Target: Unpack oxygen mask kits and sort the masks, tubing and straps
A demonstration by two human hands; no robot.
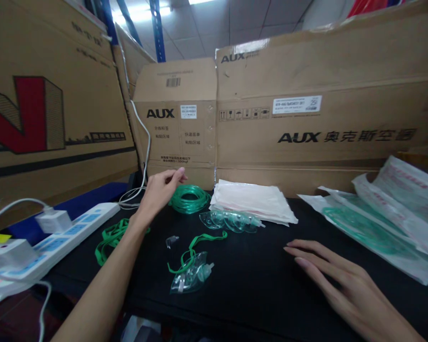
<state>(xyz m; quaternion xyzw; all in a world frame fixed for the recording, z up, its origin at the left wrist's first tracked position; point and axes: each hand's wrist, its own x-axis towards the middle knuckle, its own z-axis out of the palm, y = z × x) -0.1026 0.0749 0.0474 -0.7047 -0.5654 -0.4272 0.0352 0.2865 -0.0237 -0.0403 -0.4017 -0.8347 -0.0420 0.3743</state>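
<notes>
Head view, left to right: green straps [109,240] lie bunched on the black worktop [249,270]. The left hand [166,184], fingers curled, is beside the far left of a coil of glossy green tubing [189,205]; whether it grips anything I cannot tell. Nearer lie a small clear piece [171,241] and a translucent greenish mask [192,276] with its own green strap. Rightward, clear nested masks [231,222] sit before a stack of flat white pouches [251,199], contents hidden. The right hand [342,278], well apart, has its fingers extended. Far right, overlapping translucent bags [404,194] bear reddish print, the nearer showing green loops [364,230] inside
</notes>
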